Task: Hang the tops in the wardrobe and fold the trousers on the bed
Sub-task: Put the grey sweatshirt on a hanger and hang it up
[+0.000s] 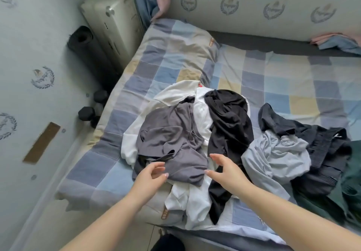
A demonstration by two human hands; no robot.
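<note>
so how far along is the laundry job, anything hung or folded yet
Nothing looks done: no folded trousers show on the bed, and no wardrobe is in view. In hand: the left hand and right hand reach with relaxed fingers at the grey garment, gripping nothing. Left: the white and black garments, plus the light blue and dark ones.

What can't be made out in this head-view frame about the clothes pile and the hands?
- Grey garment, head view: crumpled, so top or trousers is unclear.
- White garment: mostly buried under the grey and black garment.
- Green garment: cut off by the right edge.
- Left hand and right hand: contact with the fabric is unclear.
- Wardrobe: out of frame.
</note>
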